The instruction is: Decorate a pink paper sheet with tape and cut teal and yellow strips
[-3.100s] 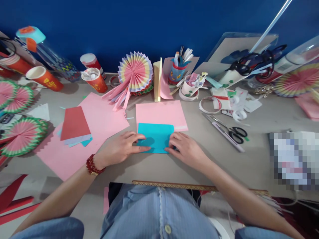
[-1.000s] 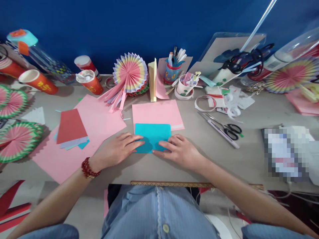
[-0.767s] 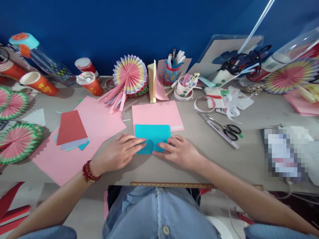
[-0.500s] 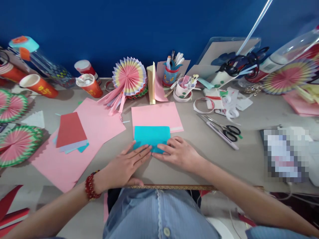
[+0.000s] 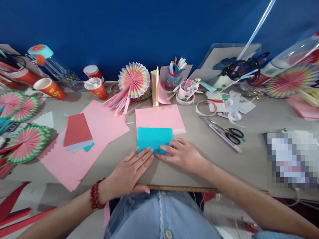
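A bright blue sheet of paper (image 5: pixel 155 137) lies in front of me, overlapping the near edge of a pink sheet of paper (image 5: pixel 159 116). My left hand (image 5: pixel 132 169) is open and laid flat, its fingertips on the blue paper's lower left edge and its thumb out toward the table edge. My right hand (image 5: pixel 183 154) rests at the lower right edge of the blue paper. Its fingers are bent but apart, pressing down on the paper rather than gripping it. The fingertips of both hands nearly meet at the near edge.
A large pink sheet (image 5: pixel 67 162) lies left, bearing a stack of coloured papers (image 5: pixel 78 131). Scissors (image 5: pixel 231 132) and a lilac cutter (image 5: pixel 224 137) lie right. Paper fans (image 5: pixel 134 79), paper cups (image 5: pixel 97 88) and a pen holder (image 5: pixel 173 79) line the blue wall.
The whole view has shifted slightly right and down. My left hand has slid a little toward me along the paper's edge; my right hand stays about where it was.
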Demonstrator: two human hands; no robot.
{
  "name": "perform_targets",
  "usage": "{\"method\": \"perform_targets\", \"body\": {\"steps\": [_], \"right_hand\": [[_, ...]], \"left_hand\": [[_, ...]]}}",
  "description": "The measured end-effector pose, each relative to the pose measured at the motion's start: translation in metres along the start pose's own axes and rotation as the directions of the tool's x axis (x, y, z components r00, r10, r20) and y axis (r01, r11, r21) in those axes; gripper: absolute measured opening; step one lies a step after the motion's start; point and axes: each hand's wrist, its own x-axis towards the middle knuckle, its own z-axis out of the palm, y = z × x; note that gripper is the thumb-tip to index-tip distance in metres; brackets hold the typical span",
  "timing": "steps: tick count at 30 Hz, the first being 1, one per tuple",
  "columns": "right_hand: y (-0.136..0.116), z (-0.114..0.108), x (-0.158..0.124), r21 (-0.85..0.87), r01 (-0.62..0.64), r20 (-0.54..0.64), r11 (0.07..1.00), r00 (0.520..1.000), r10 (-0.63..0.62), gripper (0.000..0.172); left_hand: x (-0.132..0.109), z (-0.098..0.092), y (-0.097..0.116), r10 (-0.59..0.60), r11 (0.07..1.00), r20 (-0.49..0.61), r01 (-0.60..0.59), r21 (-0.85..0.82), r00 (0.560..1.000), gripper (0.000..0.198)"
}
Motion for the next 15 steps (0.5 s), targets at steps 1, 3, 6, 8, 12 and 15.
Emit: {"method": "perform_targets", "body": {"steps": [1, 3, 6, 8, 12, 15], "right_hand": [[-0.001, -0.001, 0.000, 0.003, -0.010, 0.016, 1.000, 1.000, 0.010, 0.039], [-0.004, -0.004, -0.005, 0.004, -0.036, 0.042, 0.999, 0.998, 0.036, 0.042], [-0.007, -0.007, -0.022, 0.005, -0.100, 0.048, 0.995, 0.994, 0.100, 0.043], [-0.008, -0.009, -0.040, 0.013, -0.157, 0.047, 0.988, 0.987, 0.156, 0.043], [-0.007, -0.013, -0.070, 0.046, -0.245, -0.010, 0.968, 0.969, 0.246, 0.046], [-0.010, -0.019, -0.064, 0.112, -0.311, -0.120, 0.944, 0.939, 0.323, 0.042]], "left_hand": [[0.004, 0.002, 0.001, 0.013, 1.000, 0.011, -0.013, -0.022, 1.000, 0.099], [0.008, 0.005, 0.002, 0.018, 0.999, 0.019, -0.017, -0.050, 1.000, 0.100], [0.007, 0.009, -0.001, 0.019, 0.998, 0.010, -0.018, -0.060, 1.000, 0.100], [0.005, 0.009, -0.002, 0.025, 0.998, 0.010, -0.024, -0.056, 1.000, 0.100], [0.004, 0.010, -0.002, 0.029, 0.998, 0.016, -0.028, -0.061, 0.999, 0.100], [0.004, 0.010, -0.002, 0.028, 0.998, 0.012, -0.027, -0.063, 1.000, 0.099]]}}
